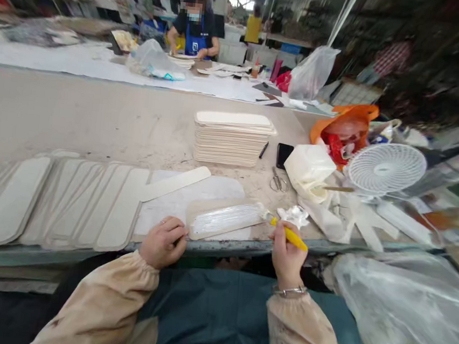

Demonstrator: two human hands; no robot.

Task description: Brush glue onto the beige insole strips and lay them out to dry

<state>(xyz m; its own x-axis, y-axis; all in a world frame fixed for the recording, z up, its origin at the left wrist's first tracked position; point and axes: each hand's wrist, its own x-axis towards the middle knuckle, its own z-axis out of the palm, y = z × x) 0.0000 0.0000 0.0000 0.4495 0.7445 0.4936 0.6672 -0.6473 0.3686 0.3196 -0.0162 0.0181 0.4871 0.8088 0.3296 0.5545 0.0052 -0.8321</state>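
Observation:
My right hand (288, 256) is closed round a yellow-handled brush (294, 237). Its head is at the right end of a rounded beige panel (225, 218), whose middle is coated with shiny white stuff. At the panel's left end, near the table edge, my left hand (164, 241) has its fingers curled with the tips at the panel; whether they pinch it is hard to tell. A narrow cream strip (177, 184) lies slanted behind. Overlapping cream panels (118, 207) spread to the left. A white blob (293, 216) sits just beyond the brush.
A tall stack of panels (231, 139) stands mid-table. To its right are a black phone (284, 155), scissors (279, 182), a white container (310, 162), a white fan (387, 169) and an orange bag (346, 118). A person (194, 28) works across the table.

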